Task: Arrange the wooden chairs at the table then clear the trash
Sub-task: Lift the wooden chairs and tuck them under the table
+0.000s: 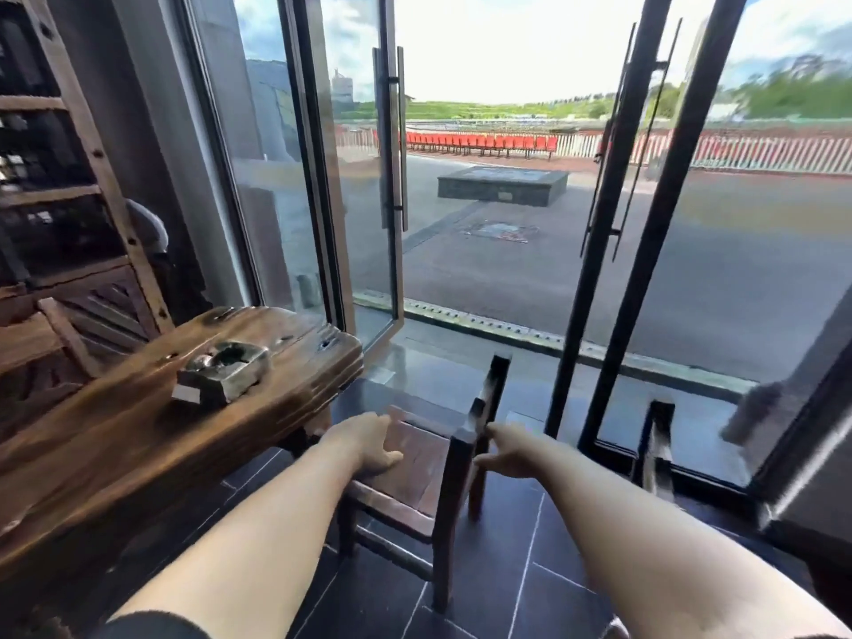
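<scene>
Both hands were on the chair (422,458), which stood on the tiled floor (507,574) just beside the end of the bench (138,435), seat facing it. The left hand (369,447) lay loose and flat on the seat, probably to steady it. The right hand (502,449) reached the backrest, likely to steer, but blur hid whether its fingers had closed. An ashtray (221,368) sat on the bench. A second chair (659,435) stood well apart, by the glass door (691,223).
</scene>
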Available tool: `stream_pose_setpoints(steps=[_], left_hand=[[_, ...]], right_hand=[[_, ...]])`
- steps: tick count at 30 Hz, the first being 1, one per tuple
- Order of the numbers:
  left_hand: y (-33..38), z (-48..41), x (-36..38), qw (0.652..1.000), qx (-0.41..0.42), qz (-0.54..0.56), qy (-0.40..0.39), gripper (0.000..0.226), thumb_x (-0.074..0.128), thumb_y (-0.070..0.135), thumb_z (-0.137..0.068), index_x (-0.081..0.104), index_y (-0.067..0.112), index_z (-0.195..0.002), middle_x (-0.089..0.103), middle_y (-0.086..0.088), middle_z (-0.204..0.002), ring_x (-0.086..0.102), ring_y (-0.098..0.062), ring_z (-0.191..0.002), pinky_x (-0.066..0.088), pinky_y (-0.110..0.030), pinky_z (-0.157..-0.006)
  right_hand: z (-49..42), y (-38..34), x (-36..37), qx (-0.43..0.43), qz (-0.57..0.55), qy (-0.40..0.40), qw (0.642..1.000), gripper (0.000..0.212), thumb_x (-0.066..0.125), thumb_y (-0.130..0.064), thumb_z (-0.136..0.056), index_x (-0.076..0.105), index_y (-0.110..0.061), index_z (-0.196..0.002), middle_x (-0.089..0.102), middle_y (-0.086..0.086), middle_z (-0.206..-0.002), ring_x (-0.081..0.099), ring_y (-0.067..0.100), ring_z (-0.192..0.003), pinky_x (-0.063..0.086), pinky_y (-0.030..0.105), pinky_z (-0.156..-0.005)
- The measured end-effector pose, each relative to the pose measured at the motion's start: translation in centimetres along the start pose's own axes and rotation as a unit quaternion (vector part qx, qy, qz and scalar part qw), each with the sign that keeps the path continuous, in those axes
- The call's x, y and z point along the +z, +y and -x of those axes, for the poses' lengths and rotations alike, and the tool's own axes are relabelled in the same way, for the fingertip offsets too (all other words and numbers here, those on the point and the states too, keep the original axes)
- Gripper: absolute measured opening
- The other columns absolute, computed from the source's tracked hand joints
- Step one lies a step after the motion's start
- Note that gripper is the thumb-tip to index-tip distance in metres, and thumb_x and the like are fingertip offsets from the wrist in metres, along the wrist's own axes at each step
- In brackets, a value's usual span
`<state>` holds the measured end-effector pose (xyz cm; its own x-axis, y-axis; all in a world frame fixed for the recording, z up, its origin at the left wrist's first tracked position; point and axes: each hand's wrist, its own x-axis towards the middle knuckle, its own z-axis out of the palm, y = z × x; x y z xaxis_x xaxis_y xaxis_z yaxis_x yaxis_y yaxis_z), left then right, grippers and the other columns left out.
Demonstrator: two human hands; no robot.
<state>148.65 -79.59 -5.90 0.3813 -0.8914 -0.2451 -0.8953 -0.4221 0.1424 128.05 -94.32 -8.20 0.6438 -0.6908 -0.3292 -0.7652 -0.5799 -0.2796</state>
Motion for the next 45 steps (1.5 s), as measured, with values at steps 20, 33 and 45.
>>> stream_pose_setpoints(steps=[20,33,45], left_hand=[[19.0,-34.3,-2.2,0.864,0.479,-0.132,-0.081,0.051,0.056,0.054,-0.088,0.051,0.020,-0.127,0.055,-0.003,-0.126,0.057,-0.028,-0.115,0.049,-0.037,-0.086],[34.3,-30.1,1.5,0.711,0.678,-0.140,-0.125,0.039,0.055,0.048,-0.085,0.058,0.023,-0.114,0.057,0.000,-0.108,0.061,-0.023,-0.105,0.048,-0.032,-0.078],[42.5,-20.2,10.5,0.626,0.733,-0.201,-0.176,0.050,0.060,0.043,-0.087,0.055,0.023,-0.133,0.058,0.000,-0.135,0.054,-0.023,-0.126,0.046,-0.034,-0.102]], right_hand=[[-7.0,14.6,-3.4,0.439,-0.161,0.050,0.882,0.067,0.055,-0.063,-0.073,0.053,-0.019,-0.124,0.059,0.009,-0.132,0.058,0.031,-0.117,0.048,0.039,-0.094],[3.9,14.4,0.9,0.631,-0.290,0.143,0.705,0.075,0.053,-0.070,-0.081,0.048,-0.024,-0.140,0.051,0.006,-0.143,0.052,0.029,-0.126,0.044,0.045,-0.103],[12.4,15.0,8.9,0.692,-0.371,0.168,0.596,0.065,0.052,-0.065,-0.087,0.054,-0.020,-0.133,0.054,0.007,-0.140,0.053,0.029,-0.125,0.044,0.041,-0.101]])
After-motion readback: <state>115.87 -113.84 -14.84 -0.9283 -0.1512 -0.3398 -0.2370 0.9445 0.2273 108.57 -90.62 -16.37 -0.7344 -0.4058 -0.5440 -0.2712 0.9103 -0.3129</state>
